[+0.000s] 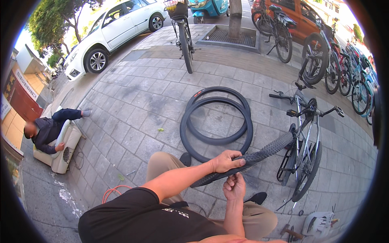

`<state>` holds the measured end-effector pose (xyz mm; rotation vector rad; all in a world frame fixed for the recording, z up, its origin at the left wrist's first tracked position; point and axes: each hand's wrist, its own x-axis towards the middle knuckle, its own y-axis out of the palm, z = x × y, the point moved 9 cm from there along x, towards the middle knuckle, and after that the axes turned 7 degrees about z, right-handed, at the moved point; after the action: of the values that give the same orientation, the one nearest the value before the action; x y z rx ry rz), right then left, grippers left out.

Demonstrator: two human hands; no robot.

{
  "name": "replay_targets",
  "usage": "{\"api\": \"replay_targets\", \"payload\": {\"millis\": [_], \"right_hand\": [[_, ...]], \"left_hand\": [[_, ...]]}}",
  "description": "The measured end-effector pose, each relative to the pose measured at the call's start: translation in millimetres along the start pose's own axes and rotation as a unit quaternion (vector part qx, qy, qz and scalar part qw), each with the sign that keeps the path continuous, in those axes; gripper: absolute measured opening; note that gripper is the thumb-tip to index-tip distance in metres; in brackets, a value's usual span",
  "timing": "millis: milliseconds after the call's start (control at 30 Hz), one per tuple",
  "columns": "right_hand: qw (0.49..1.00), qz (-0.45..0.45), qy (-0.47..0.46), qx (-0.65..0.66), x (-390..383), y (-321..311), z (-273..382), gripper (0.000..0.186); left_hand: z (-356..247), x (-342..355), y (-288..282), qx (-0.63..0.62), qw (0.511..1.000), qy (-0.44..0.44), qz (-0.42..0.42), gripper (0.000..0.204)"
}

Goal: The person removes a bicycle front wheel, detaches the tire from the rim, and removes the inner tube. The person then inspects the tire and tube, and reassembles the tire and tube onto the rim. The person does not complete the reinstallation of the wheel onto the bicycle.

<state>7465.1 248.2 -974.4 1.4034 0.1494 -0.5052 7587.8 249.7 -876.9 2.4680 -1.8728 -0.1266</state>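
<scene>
A knobby black bicycle tyre (267, 153) stretches edge-on across my lap, up toward the bicycle on the right. My left hand (227, 162) is closed over its upper side, thumb lying along the tread. Just below, my right hand (234, 187) has its fingers curled and pinched at the tyre's lower edge; I cannot make out whether a tool or a tube is between them. Whether a rim sits inside this tyre is hard to tell. Beyond my hands, two smooth-looking black tyres (183, 133) lie overlapping on the paving.
An upside-down silver bicycle (300, 117) stands at right. Near my right foot lie a hammer (292, 233) and a white container (318, 224). An orange hose (115, 189) curls at left. A person (46, 131) sits in a beige armchair (65, 156). Parked bicycles (279, 34) and a white car (117, 24) stand beyond.
</scene>
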Motion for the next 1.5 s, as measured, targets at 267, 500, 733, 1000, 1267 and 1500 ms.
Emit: {"api": "replay_targets", "payload": {"millis": [267, 500, 733, 1000, 1267, 1500], "right_hand": [[0.998, 0.016, 0.024, 0.062, 0.8, 1.1, -7.4, 0.017], [0.998, 0.01, 0.025, 0.062, 2.5, -1.1, -9.2, 0.016], [0.998, 0.011, 0.021, 0.058, 2.8, -1.6, -9.6, 0.015], [0.999, 0.003, 0.017, 0.048, 0.5, 2.4, -9.1, 0.015], [0.998, 0.005, 0.018, 0.058, -0.3, 3.1, -9.1, 0.014], [0.998, 0.007, 0.011, 0.054, -0.1, 0.0, -7.7, 0.014]], "left_hand": [[-10.1, -0.9, 0.8, 0.04, 0.999, 0.006, -0.009, 0.045], [-12.4, -1.8, 1.4, 0.038, 0.999, -0.003, -0.012, 0.047], [-14.4, -3.9, 2.6, 0.037, 0.999, -0.007, -0.012, 0.047], [-14.4, -4.9, 2.5, 0.047, 0.999, 0.002, -0.013, 0.046], [-11.2, -4.7, 2.7, 0.043, 0.999, 0.007, -0.013, 0.046], [-15.3, -6.9, 3.5, 0.068, 0.998, 0.01, -0.012, 0.047]]}}
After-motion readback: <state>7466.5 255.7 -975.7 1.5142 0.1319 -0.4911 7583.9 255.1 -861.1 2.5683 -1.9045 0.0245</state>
